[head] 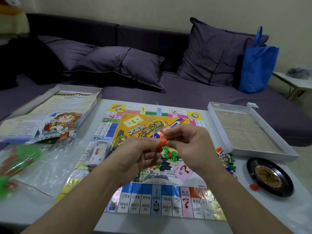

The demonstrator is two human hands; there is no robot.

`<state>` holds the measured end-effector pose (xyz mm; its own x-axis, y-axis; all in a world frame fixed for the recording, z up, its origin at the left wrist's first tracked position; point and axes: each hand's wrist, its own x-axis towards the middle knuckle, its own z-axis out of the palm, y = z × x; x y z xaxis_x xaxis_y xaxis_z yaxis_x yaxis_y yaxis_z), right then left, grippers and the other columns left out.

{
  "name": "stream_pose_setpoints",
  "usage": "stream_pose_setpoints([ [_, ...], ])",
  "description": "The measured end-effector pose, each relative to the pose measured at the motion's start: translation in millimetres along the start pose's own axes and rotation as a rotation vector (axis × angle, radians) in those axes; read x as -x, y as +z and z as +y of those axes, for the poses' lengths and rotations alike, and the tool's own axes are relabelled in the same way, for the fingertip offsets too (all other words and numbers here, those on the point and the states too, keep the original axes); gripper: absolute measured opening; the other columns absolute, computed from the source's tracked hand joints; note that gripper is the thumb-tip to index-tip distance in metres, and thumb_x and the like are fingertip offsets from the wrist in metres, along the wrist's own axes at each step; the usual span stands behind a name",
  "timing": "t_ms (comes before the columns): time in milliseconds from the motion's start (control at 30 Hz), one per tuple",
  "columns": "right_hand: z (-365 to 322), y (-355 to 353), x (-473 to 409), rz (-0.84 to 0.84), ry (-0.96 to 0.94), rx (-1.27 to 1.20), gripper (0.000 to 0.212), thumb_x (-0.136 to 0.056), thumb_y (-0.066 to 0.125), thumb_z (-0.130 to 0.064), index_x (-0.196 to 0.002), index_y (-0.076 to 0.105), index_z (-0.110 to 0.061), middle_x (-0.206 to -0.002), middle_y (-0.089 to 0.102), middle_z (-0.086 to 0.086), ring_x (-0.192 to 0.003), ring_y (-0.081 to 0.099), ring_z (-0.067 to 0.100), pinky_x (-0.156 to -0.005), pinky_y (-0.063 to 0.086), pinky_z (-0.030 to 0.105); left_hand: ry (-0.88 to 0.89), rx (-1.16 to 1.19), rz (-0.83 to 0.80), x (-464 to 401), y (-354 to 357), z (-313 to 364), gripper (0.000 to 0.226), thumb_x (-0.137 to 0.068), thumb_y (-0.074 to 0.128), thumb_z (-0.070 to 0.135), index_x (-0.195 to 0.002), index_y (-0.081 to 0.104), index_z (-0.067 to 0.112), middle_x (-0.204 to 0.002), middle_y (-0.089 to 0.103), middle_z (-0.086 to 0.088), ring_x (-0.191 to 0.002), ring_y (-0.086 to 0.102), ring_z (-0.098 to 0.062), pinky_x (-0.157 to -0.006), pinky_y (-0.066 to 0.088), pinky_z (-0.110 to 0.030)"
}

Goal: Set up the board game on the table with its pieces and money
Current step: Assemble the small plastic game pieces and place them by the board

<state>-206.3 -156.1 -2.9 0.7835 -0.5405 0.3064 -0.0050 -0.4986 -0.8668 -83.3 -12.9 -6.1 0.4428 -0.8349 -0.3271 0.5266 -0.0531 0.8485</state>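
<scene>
**Orange piece pinched over the board**

Behind my worktop (253,208) runs a dark purple sofa (135,39) with pillows. At centre frame my left hand (140,159) and right hand (190,146) meet above the game board (165,201), each grip pinching the same small orange piece (163,141). Green pieces (170,153) lie on the board just below. Paper money (98,153) sits on the board's left edge, a roulette wheel (268,177) at lower right, beneath the white box tray (249,132).
</scene>
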Motion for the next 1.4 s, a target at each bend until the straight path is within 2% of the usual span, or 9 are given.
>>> stream_pose_setpoints([
  [233, 13.1, -4.8, -8.5, 0.016, 0.075, 0.075, 0.037, -0.096, 0.069, 0.002, -0.118, 0.077, -0.027, -0.108, 0.078, -0.016, -0.096, 0.075, 0.008, -0.082, 0.064, 0.035, -0.031, -0.008, 0.109, -13.6, -3.6, -0.1, 0.025, -0.106, 0.055, 0.013, -0.118, 0.063, -0.007, -0.074, 0.052, -0.004, -0.058, 0.038, -0.011, -0.049, 0.034, -0.022],
  [400, 45.2, -22.8, -26.2, 0.204, 0.256, 0.319, 0.041, -0.097, 0.053, 0.01, -0.096, 0.074, -0.025, -0.093, 0.075, -0.007, -0.084, 0.073, 0.006, -0.07, 0.056, 0.021, -0.051, 0.072, 0.194, -22.0, -13.3, 4.5, 0.018, -0.102, 0.057, 0.012, -0.112, 0.063, -0.002, -0.073, 0.049, -0.006, -0.055, 0.038, -0.013, -0.043, 0.038, -0.023],
  [533, 61.6, -8.5, -35.4, 0.011, 0.309, 0.61, 0.038, -0.096, 0.061, 0.005, -0.121, 0.075, -0.021, -0.115, 0.074, -0.002, -0.101, 0.066, 0.012, -0.093, 0.057, 0.03, -0.067, 0.105, 0.205, -26.7, -14.9, 9.8, 0.023, -0.105, 0.05, 0.011, -0.113, 0.063, -0.005, -0.075, 0.047, -0.007, -0.058, 0.041, -0.015, -0.046, 0.042, -0.025],
  [700, 77.8, 11.2, -47.6, -0.021, 0.341, 0.818, 0.025, -0.093, 0.076, -0.039, -0.112, 0.073, -0.023, -0.107, 0.071, -0.004, -0.093, 0.066, 0.017, -0.083, 0.06, 0.04, -0.057, 0.051, 0.236, -37.0, -20.6, 10.3, 0.024, -0.105, 0.051, 0.007, -0.115, 0.067, -0.007, -0.071, 0.056, -0.007, -0.058, 0.049, -0.016, -0.051, 0.047, -0.027],
  [767, 81.7, 16.6, -50.2, -0.03, 0.326, 0.855, 0.023, -0.093, 0.076, -0.04, -0.106, 0.073, -0.022, -0.1, 0.07, -0.004, -0.089, 0.065, 0.016, -0.081, 0.06, 0.04, -0.055, 0.029, 0.25, -38.9, -23.7, 9.9, 0.024, -0.104, 0.052, 0.008, -0.114, 0.069, -0.005, -0.07, 0.059, -0.006, -0.058, 0.051, -0.015, -0.05, 0.049, -0.026],
  [933, 88.2, 21.8, -49.0, 0.009, 0.313, 0.771, 0.015, -0.093, 0.077, -0.016, -0.107, 0.077, -0.022, -0.108, 0.073, -0.002, -0.093, 0.066, 0.015, -0.085, 0.061, 0.037, -0.055, 0.014, 0.262, -39.4, -25.9, 10.0, 0.024, -0.103, 0.053, 0.008, -0.114, 0.071, -0.004, -0.073, 0.059, -0.006, -0.056, 0.051, -0.014, -0.049, 0.049, -0.026],
  [1033, 87.3, 17.4, -47.6, 0.049, 0.279, 0.712, 0.013, -0.094, 0.075, -0.014, -0.101, 0.078, -0.025, -0.104, 0.073, -0.006, -0.091, 0.065, 0.011, -0.079, 0.055, 0.028, -0.05, 0.006, 0.271, -38.3, -24.5, 10.1, 0.023, -0.103, 0.054, 0.008, -0.113, 0.071, -0.004, -0.073, 0.059, -0.005, -0.056, 0.052, -0.014, -0.05, 0.049, -0.026],
  [1167, 81.7, 12.3, -43.3, 0.037, 0.258, 0.651, 0.012, -0.093, 0.075, -0.017, -0.097, 0.076, -0.027, -0.1, 0.072, -0.011, -0.093, 0.065, 0.007, -0.085, 0.059, 0.03, -0.042, -0.006, 0.282, -36.2, -22.4, 8.3, 0.021, -0.101, 0.058, 0.009, -0.112, 0.072, -0.002, -0.077, 0.061, -0.006, -0.06, 0.054, -0.015, -0.051, 0.05, -0.028],
  [1400, 42.5, 5.3, -32.3, 0.051, 0.169, 0.177, 0.016, -0.09, 0.079, -0.011, -0.088, 0.075, -0.027, -0.085, 0.075, -0.007, -0.084, 0.074, 0.012, -0.078, 0.064, 0.034, 0.015, -0.08, 0.205, -32.2, -14.9, 3.8, 0.019, -0.101, 0.063, 0.009, -0.113, 0.071, -0.002, -0.089, 0.067, -0.012, -0.068, 0.061, -0.018, -0.062, 0.056, -0.031],
])
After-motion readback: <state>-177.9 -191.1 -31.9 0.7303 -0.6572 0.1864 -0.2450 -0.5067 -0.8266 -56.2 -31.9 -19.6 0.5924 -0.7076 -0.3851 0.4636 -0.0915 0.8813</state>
